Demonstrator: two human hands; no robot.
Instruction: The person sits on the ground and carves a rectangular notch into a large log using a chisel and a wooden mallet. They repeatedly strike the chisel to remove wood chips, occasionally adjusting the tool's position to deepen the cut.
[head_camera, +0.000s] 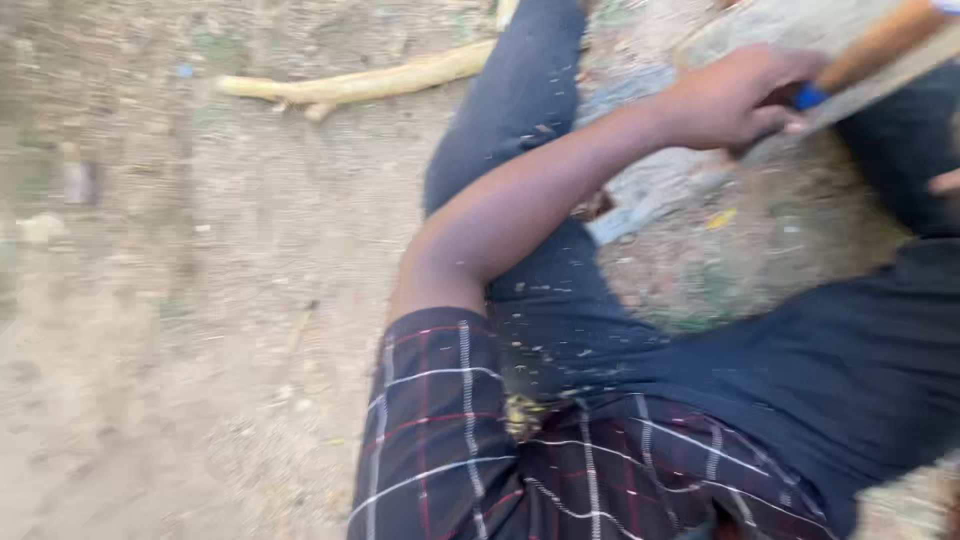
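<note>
My left arm reaches out of a dark checked sleeve (440, 430) toward the upper right. My left hand (735, 95) is closed around a long wooden piece (880, 75) with a small blue part (808, 97) showing at the fingers. The picture is blurred, so what the blue part is stays unclear. A sliver of skin at the right edge may be my right hand (945, 183); its fingers are hidden. My leg in dark trousers (520, 100) stretches under the arm, sprinkled with pale shavings.
Bare dusty ground with small stones fills the left side. A pale peeled branch (360, 82) lies on the ground at the top. A grey flat stone or slab (650, 185) lies beneath my left hand.
</note>
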